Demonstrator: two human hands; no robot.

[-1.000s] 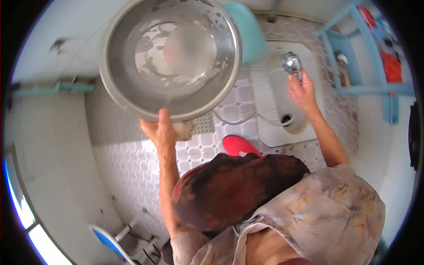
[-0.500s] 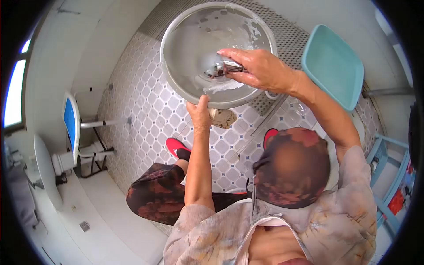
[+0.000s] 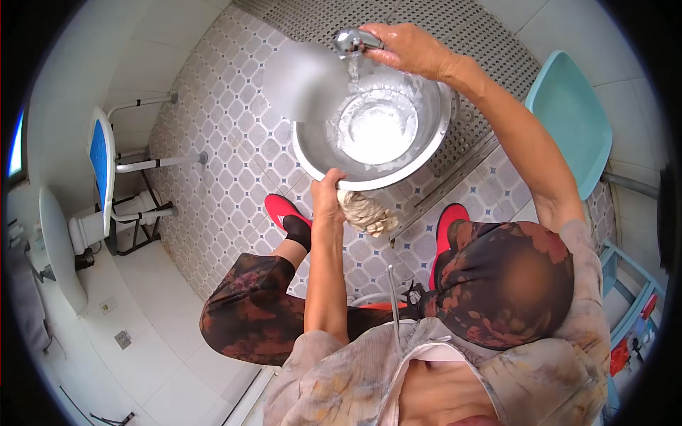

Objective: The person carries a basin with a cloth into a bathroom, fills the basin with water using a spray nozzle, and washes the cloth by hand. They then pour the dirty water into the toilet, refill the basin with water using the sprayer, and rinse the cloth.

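My left hand point(image 3: 328, 197) is closed on the near rim of a metal basin point(image 3: 426, 153), which is tilted on the floor. Right beside its fingers is a beige, twisted cloth-like bundle point(image 3: 367, 213); I cannot tell whether the hand holds it too. Over the basin's far side, my right hand point(image 3: 415, 50) grips a chrome shower head point(image 3: 349, 41) with water coming down from it. Inside the basin, water and white foam point(image 3: 376, 128) show around the bright bottom. A grey blurred patch covers the basin's left far edge.
A turquoise tub point(image 3: 572, 128) leans at the right wall. Behind the basin lies a grey perforated mat point(image 3: 490, 42). To the left are a blue-topped folding shower seat point(image 3: 103, 167) and a white washbasin point(image 3: 60, 248). A light blue rack point(image 3: 629, 298) stands at lower right.
My right hand has moved up and away with the shower head, from inside the basin to above its far rim. The basin now shows at a different tilt, lower and further right.
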